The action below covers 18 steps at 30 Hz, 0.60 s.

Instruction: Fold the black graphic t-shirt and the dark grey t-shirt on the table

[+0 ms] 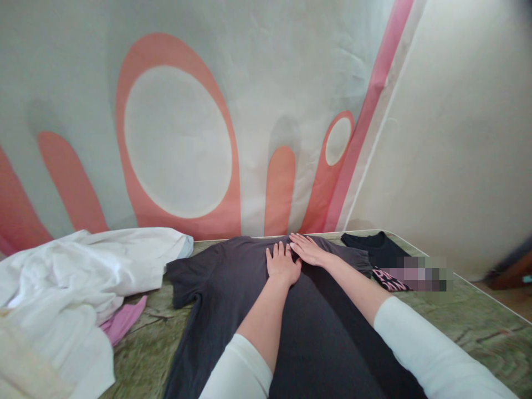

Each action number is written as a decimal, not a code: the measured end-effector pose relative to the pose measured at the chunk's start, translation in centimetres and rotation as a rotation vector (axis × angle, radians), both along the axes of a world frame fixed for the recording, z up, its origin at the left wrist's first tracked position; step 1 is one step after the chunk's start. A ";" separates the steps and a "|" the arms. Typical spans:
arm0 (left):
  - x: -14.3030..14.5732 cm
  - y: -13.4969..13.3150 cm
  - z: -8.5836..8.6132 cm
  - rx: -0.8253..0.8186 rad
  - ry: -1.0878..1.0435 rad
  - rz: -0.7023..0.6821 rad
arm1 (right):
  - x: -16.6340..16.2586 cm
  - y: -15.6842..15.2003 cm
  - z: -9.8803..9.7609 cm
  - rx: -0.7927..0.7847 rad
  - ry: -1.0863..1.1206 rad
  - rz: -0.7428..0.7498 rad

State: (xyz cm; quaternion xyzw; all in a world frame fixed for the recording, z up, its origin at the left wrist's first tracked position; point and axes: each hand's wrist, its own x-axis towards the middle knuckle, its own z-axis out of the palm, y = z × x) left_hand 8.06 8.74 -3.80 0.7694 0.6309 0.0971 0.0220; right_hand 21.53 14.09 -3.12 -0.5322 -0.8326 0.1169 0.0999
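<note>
A dark grey short-sleeved T-shirt lies spread out on the table, its collar end toward the wall and its lower part running out of view at the bottom. Flat on its upper middle rests my left hand, fingers apart and pointing away from me. Just right of it, my right hand also lies on the cloth near the collar, fingers stretched out to the left. The two hands are very close, and the right fingertips are by the left fingers. Neither hand holds anything.
White clothes are heaped on the left, with a pink piece of cloth under them. Beyond the right sleeve lies a black garment with pink lettering. The wood-patterned table top meets a wall with a printed banner behind.
</note>
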 end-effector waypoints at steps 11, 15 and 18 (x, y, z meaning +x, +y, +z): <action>0.1 -0.6 0.4 -0.039 -0.014 0.284 | -4.0 1.4 0.8 -0.025 0.010 0.024; 0.1 -0.7 0.9 -0.099 0.001 0.238 | -6.7 0.4 0.6 -0.026 0.048 0.215; 0.1 -1.1 1.1 -0.071 0.033 0.218 | -9.3 -0.5 0.4 -0.035 0.045 0.245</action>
